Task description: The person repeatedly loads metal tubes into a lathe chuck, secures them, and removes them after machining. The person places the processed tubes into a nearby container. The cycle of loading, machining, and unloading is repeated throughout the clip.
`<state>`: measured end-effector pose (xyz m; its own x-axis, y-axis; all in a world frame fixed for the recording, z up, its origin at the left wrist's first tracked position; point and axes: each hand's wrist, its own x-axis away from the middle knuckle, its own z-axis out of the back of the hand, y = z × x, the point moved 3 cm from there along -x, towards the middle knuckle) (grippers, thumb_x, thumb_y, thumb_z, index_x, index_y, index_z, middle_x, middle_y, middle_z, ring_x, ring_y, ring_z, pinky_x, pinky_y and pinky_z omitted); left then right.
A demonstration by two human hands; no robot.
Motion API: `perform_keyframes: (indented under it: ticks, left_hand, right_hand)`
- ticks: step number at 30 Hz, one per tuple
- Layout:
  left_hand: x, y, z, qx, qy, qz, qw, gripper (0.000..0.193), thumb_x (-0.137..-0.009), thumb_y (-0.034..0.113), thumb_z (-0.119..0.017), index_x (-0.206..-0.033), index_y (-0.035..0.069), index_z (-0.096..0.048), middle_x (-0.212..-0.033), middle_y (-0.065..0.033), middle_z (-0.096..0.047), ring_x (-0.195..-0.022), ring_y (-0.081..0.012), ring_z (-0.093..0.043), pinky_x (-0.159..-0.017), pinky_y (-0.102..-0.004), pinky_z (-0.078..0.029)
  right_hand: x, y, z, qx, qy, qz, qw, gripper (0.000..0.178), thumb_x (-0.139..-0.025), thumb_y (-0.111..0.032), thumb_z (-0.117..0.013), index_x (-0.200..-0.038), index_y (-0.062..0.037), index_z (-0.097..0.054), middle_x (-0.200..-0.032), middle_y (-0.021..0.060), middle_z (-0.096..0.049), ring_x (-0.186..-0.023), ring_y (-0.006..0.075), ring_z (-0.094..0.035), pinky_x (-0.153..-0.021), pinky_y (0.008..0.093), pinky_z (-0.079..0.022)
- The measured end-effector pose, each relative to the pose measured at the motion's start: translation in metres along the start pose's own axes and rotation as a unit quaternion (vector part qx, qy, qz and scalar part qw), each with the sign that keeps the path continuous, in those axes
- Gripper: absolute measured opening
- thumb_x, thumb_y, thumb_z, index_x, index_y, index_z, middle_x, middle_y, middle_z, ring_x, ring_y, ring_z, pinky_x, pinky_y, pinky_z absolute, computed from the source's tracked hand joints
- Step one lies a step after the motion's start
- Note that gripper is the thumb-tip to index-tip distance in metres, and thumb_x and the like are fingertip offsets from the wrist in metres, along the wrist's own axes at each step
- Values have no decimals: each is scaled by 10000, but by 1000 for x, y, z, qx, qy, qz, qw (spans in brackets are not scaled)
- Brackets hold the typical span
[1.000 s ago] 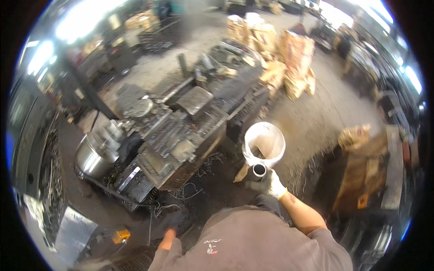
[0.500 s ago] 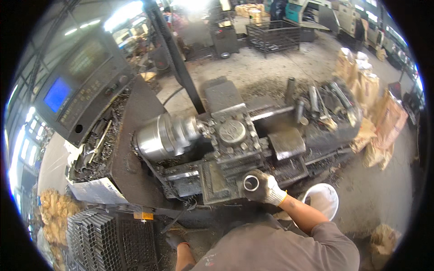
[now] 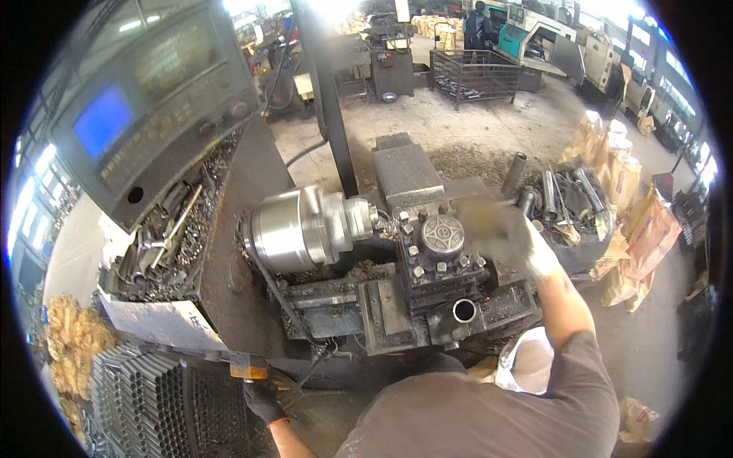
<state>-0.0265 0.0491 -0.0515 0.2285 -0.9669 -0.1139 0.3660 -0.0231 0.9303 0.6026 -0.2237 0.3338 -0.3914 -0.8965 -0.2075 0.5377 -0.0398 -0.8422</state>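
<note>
My right hand (image 3: 500, 230), in a dirty glove with a white cuff, is smeared by motion just right of the lathe's tool post (image 3: 443, 235); whether its fingers hold anything does not show. A short metal tube (image 3: 463, 311) stands on the carriage in front of the tool post, apart from that hand. At the lower left, my left hand (image 3: 263, 401) in a dark glove is up against a small orange-and-dark box (image 3: 250, 371) on the machine's front edge. Its fingers are hidden. The shiny chuck (image 3: 289, 231) faces the tool post from the left.
A control panel with a blue screen (image 3: 103, 120) rises at the left. Stacked tubes (image 3: 131, 401) fill the lower left corner. Tubes and a brush (image 3: 566, 231) lie on the machine's right end. Paper sacks (image 3: 645, 233), a white bucket (image 3: 527, 362) and a wire cage (image 3: 475, 76) stand around.
My right hand has let go of the tube, which stands on the carriage, and moved up beside the tool post. My left hand has risen to the orange-and-dark box. The view has shifted.
</note>
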Motion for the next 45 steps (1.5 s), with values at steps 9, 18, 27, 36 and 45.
perform_keyframes:
  ticks: [9,18,27,36,45]
  left_hand:
    - [119,54,-38,193,37,80,977,395,-1023,300,-684,-1280,8,-614,-1090,-103,-652,-905,-203,-607,-701,-356,-534]
    - [182,3,-32,148,80,327,930,518,-995,60,-565,-1507,37,-495,-1001,-82,-604,-732,-160,-522,-592,-347,-445]
    - [195,-118,-4,27,-67,288,955,314,-981,175,-654,-1275,64,-636,-1038,-125,-672,-834,-237,-591,-739,-431,-488]
    - [183,-41,-52,15,-95,317,943,194,-992,204,-697,-1113,52,-708,-1100,-152,-711,-1027,-266,-675,-840,-432,-559]
    - [147,268,-229,55,-424,3,904,402,-1044,247,-682,-1375,27,-621,-1177,-121,-742,-1085,-198,-694,-920,-359,-565]
  right_hand:
    - [-207,63,-107,245,-403,-243,848,535,-1067,-382,-609,-1566,-197,-561,-1584,104,-577,-1572,265,-384,-1264,439,-361]
    - [-290,199,-24,486,-221,99,840,417,-1055,-395,-632,-1388,-152,-690,-1382,82,-713,-1206,220,-705,-1052,375,-553]
    - [-218,436,49,570,-195,-104,791,374,-952,-318,-621,-1215,-105,-779,-1287,152,-741,-1181,298,-710,-1025,420,-530]
    - [-307,227,16,387,-151,79,906,334,-929,-294,-671,-1174,-100,-790,-1135,143,-785,-969,273,-763,-807,406,-602]
    - [-249,86,-141,373,-428,-23,823,441,-926,-392,-779,-1171,-26,-759,-923,127,-796,-794,224,-760,-711,387,-609]
